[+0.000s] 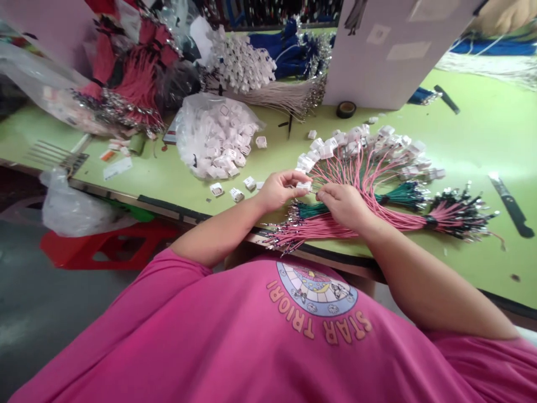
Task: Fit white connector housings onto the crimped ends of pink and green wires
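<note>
Between thumb and fingers, my left hand (279, 190) pinches a white plastic connector housing (304, 186) above the table's near edge. Just to its right, my right hand (344, 206) is closed on a thin wire (314, 192) whose end is at the housing; I cannot tell how far it is inside. Under and beside my right hand lie a bundle of pink wires (323, 228) and a green wire bundle (403, 196), both with metal terminals. Behind my hands, pink wires fan out to a row of white connectors (352, 137).
A clear plastic bag (218, 134) spills white housings near several loose ones (236, 194). Farther back are a tape roll (346, 109), a purple partition (373, 56) and pink wire bundles (134, 84). At right lies a black-handled knife (512, 207). Another person's hand (503, 17) shows top right.
</note>
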### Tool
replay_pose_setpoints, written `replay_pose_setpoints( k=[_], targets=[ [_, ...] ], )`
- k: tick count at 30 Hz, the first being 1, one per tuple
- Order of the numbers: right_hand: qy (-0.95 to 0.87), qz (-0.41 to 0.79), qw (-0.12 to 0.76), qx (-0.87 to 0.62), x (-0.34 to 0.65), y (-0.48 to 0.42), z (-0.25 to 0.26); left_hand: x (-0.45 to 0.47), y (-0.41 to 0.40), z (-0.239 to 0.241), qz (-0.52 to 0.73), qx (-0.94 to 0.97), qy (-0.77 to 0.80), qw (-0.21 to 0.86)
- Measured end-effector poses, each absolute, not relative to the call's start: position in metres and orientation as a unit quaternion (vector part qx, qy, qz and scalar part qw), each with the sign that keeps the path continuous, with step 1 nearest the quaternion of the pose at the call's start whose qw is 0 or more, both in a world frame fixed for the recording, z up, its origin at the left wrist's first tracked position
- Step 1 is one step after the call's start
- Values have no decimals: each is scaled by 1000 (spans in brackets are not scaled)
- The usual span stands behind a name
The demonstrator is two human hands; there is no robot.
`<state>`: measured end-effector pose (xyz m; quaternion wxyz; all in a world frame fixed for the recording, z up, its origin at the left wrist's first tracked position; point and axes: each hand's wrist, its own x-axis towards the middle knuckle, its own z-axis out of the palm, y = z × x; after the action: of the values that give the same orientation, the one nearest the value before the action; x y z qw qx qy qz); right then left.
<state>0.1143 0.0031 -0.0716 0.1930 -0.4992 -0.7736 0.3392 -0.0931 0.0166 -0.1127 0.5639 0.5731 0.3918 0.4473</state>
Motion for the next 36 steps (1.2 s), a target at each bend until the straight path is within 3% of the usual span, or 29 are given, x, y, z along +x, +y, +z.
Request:
replay_pose_setpoints(
  k=[6, 10, 17, 25, 36],
  targets=[
    [-737, 404, 161, -518, 117, 9, -71, -91, 17, -118, 479, 716, 302, 409],
    [-725, 419, 149, -526, 118, 8, -71, -92, 15, -114, 438, 767, 291, 367],
    [-720, 435, 166, -515, 118, 6, -75, -86, 13, -107, 402, 733, 362, 412],
    [-792, 150, 177, -565, 114, 1, -80, -81, 15, -108, 445, 638, 419, 469],
    [-777, 233, 144, -567, 111, 4, -79, -87, 14, -109, 406, 710, 416, 398]
  ],
)
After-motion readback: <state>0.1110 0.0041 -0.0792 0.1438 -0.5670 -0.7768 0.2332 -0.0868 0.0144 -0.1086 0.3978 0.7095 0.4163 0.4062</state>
